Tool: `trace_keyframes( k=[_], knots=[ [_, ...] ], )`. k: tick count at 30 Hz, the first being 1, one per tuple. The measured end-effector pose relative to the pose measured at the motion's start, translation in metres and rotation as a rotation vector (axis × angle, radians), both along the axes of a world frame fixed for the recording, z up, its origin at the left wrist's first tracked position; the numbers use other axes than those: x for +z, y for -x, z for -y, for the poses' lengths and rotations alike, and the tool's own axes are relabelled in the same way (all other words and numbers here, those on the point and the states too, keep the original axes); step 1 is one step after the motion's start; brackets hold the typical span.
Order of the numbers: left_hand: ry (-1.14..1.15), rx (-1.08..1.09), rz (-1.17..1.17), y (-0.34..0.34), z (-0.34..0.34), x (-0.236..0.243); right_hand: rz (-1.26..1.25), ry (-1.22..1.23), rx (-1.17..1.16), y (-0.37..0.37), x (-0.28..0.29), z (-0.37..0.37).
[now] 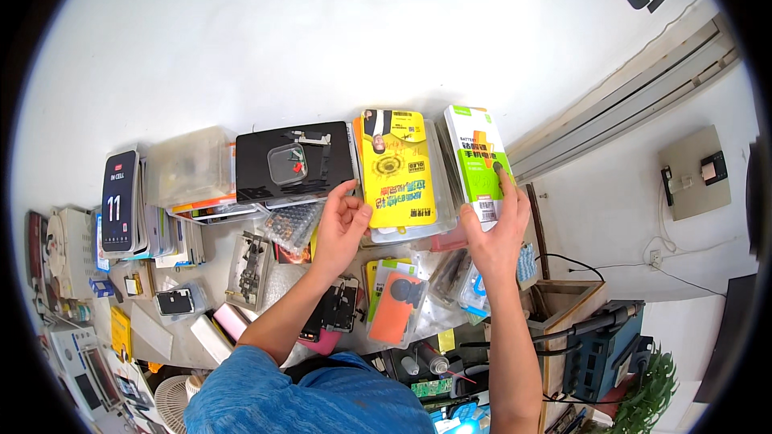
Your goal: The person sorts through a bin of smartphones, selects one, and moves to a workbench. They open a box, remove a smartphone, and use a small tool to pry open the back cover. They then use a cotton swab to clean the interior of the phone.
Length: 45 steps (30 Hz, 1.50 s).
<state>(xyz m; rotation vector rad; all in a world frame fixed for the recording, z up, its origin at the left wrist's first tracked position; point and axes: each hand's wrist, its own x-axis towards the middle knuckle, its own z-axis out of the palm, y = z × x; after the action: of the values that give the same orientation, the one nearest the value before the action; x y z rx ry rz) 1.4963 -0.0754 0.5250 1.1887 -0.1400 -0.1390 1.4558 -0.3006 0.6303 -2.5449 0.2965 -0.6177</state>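
Observation:
My left hand [344, 225] has its fingers curled at the left edge of a stack topped by a yellow package [394, 193]; what exactly it grips is hidden. The package lies on translucent plastic cases. My right hand [492, 237] holds a green and white box [474, 177] at its lower right, index finger along the side and thumb by the lower left corner. Left of the yellow package a small clear container [285, 163] and metal parts rest on a flat black item [253, 165].
Stacked phone-screen packs [121, 201] and a translucent bin [185, 165] stand at left. Phone parts [338, 309] and an orange phone case [390, 309] cover the bench below my hands. A white wall [362, 32] rises behind; a dark blue machine [599, 362] and a plant [643, 394] are at lower right.

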Motion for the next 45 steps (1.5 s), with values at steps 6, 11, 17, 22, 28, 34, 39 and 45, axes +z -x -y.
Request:
trace_keyframes(
  k=[6, 11, 17, 22, 28, 34, 39, 45],
  knots=[
    [-0.025, 0.0, -0.017, -0.002, 0.004, 0.004, 0.029, 0.015, -0.002, -0.002, -0.004, -0.002],
    [-0.011, -0.01, -0.094, 0.002, 0.0, 0.017, 0.041, -0.011, 0.032, -0.002, 0.006, -0.027],
    [0.095, -0.121, -0.22, 0.013, 0.001, 0.038, -0.021, -0.055, 0.101, 0.015, 0.002, -0.066],
    [0.199, -0.257, -0.295, 0.043, -0.011, 0.029, -0.091, -0.048, 0.175, 0.047, -0.006, -0.089],
    [0.278, -0.46, -0.22, 0.108, 0.002, 0.025, -0.015, -0.946, -0.055, 0.099, -0.017, -0.061],
    [0.315, -0.673, -0.289, 0.134, 0.018, 0.031, -0.039, -1.218, -0.141, 0.141, -0.015, -0.035],
    [0.297, -0.685, -0.173, 0.14, 0.03, 0.025, 0.008, -1.318, -0.176, 0.152, -0.017, -0.023],
    [0.148, -0.745, -0.131, 0.134, 0.029, 0.025, 0.029, -1.312, -0.184, 0.156, -0.016, -0.016]
  ],
)
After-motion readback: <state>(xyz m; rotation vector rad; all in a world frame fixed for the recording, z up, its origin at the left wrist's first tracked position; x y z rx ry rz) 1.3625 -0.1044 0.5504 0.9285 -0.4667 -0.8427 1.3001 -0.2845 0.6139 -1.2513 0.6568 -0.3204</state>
